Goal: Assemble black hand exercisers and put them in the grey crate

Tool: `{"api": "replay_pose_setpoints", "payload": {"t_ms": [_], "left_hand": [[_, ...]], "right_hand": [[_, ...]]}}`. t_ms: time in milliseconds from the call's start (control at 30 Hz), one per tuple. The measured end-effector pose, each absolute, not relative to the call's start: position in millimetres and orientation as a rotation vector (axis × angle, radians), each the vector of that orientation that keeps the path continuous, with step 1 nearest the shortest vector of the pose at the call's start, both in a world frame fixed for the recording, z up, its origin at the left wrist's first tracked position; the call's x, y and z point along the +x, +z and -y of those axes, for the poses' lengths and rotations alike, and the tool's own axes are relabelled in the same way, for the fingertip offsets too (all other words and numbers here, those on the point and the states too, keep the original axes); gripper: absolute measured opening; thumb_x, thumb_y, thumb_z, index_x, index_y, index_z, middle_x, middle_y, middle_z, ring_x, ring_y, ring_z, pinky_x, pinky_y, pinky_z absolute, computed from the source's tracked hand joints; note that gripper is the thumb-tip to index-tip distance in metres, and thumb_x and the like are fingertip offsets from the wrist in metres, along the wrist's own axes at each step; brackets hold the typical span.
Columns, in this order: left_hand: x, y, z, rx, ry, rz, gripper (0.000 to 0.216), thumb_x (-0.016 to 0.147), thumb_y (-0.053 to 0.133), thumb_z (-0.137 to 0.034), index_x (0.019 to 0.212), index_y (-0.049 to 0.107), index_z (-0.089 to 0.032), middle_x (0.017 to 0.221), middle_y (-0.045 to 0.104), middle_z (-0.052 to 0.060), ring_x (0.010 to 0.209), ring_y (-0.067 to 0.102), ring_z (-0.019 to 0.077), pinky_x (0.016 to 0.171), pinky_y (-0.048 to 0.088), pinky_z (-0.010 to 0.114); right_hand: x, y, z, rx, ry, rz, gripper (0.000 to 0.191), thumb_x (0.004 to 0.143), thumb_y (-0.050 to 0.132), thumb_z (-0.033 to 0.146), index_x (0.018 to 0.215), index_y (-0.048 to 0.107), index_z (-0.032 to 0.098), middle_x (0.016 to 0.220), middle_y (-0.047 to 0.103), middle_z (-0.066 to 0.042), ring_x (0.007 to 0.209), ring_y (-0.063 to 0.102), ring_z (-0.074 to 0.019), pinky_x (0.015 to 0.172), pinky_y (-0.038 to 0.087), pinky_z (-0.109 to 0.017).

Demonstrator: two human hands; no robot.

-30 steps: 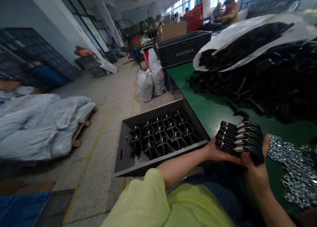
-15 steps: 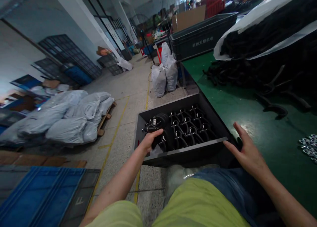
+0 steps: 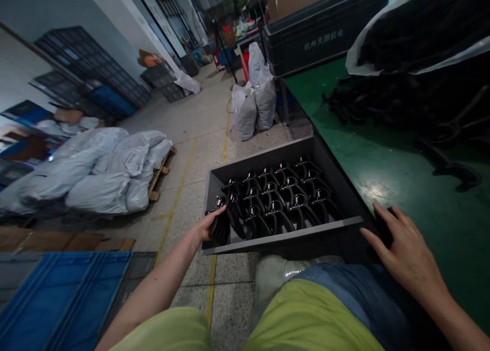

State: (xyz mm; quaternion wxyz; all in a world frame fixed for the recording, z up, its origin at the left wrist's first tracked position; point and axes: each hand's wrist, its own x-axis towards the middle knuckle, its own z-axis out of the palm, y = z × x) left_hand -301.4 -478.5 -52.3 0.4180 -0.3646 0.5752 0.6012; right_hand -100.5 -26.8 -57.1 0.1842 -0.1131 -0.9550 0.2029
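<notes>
Loading of a grey crate (image 3: 281, 237), seen from the worker's head. The crate stands along the left edge of a green tabletop (image 3: 354, 159), its near wall facing the worker. The left hand (image 3: 210, 226) pinches a bundle of black grips (image 3: 219, 229) at the crate's near left corner, the thumb lying across the top beside a bright metal spring. The lower part of the bundle sits below the crate's rim; whether it rests on the crate's floor cannot be told. Just to its right, further packed grips (image 3: 276, 216) fill the crate in rows from the left wall toward the right wall, with their metal springs uppermost.

The right hand (image 3: 411, 254) is spread, thumb and fingers apart, just beside the crate's near right corner and over the tabletop's left edge. A dark shape lies by its fingers; contact cannot be told.

On the tabletop, a loose black piece (image 3: 461, 173) lies beyond the right hand, toward the right. Farther back is a heap of black pieces (image 3: 401, 103), with a white plastic bag (image 3: 356, 60) above it. A dark lettered crate (image 3: 325, 42) stands at the tabletop's far left corner. White sacks (image 3: 245, 111) stand on the floor beyond the grey crate; more sacks (image 3: 99, 193) lie on a wooden pallet (image 3: 161, 175) at left.
</notes>
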Motion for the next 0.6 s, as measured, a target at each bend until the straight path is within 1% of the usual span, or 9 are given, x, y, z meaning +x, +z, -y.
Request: {"api": "replay_pose_setpoints", "payload": {"t_ms": [67,167,233,300,400,500,600], "left_hand": [[-304.5,-57.8,479.1,-0.917,1.487,-1.421,0.043,0.071,0.067,-0.053,0.073,0.064,-0.011,0.066,0.068,0.010,0.057,0.063,0.0214,0.058,0.053,0.033],[-304.3,-62.0,481.0,-0.902,1.492,-1.413,0.041,0.072,0.066,-0.052,0.075,0.064,-0.011,0.067,0.068,0.009,0.057,0.063,0.0208,0.059,0.053,0.033],[-304.2,-62.3,480.7,-0.878,1.524,-1.421,0.039,0.074,0.065,-0.051,0.077,0.065,-0.012,0.067,0.069,0.008,0.058,0.064,0.0200,0.060,0.053,0.031],[-307.4,-61.7,475.1,-0.830,1.568,-1.432,0.038,0.075,0.064,-0.051,0.079,0.065,-0.013,0.070,0.070,0.007,0.060,0.065,0.0197,0.062,0.054,0.031],[-321.7,-62.5,451.1,-0.687,1.575,-1.460,0.038,0.076,0.062,-0.050,0.084,0.066,-0.014,0.076,0.071,0.008,0.066,0.067,0.0201,0.067,0.054,0.031],[-348.4,-67.3,413.4,-0.542,1.475,-1.473,0.038,0.077,0.061,-0.049,0.087,0.067,-0.013,0.083,0.072,0.009,0.071,0.068,0.0215,0.073,0.055,0.033],[-383.1,-74.3,375.3,-0.474,1.390,-1.474,0.038,0.076,0.063,-0.048,0.088,0.068,-0.012,0.083,0.072,0.010,0.072,0.068,0.0221,0.076,0.055,0.035]], "right_hand": [[-100.5,-59.5,25.7,-0.314,0.557,2.688,0.067,0.086,0.037,0.056,0.135,0.042,0.010,0.130,0.052,-0.018,0.130,0.037,-0.0328,0.106,0.032,-0.051],[-99.8,-62.5,24.5,-0.281,0.548,2.681,0.062,0.087,0.039,0.053,0.135,0.042,0.014,0.131,0.052,-0.015,0.131,0.036,-0.0315,0.107,0.030,-0.052],[-99.6,-63.3,24.4,-0.262,0.532,2.684,0.058,0.088,0.039,0.052,0.133,0.044,0.017,0.131,0.053,-0.014,0.130,0.038,-0.0315,0.106,0.030,-0.053],[-99.8,-63.3,24.6,-0.245,0.502,2.684,0.055,0.088,0.039,0.051,0.131,0.046,0.017,0.130,0.053,-0.014,0.129,0.040,-0.0319,0.105,0.031,-0.054],[-100.3,-63.2,24.6,-0.225,0.461,2.691,0.054,0.088,0.040,0.049,0.128,0.049,0.014,0.130,0.053,-0.016,0.128,0.041,-0.0323,0.105,0.032,-0.053],[-99.8,-64.8,23.4,-0.215,0.447,2.699,0.053,0.088,0.042,0.047,0.128,0.049,0.013,0.130,0.053,-0.016,0.128,0.041,-0.0319,0.105,0.032,-0.052],[-98.6,-67.5,21.9,-0.214,0.440,2.700,0.051,0.089,0.042,0.045,0.129,0.048,0.013,0.130,0.053,-0.016,0.128,0.040,-0.0311,0.106,0.031,-0.051]]}}
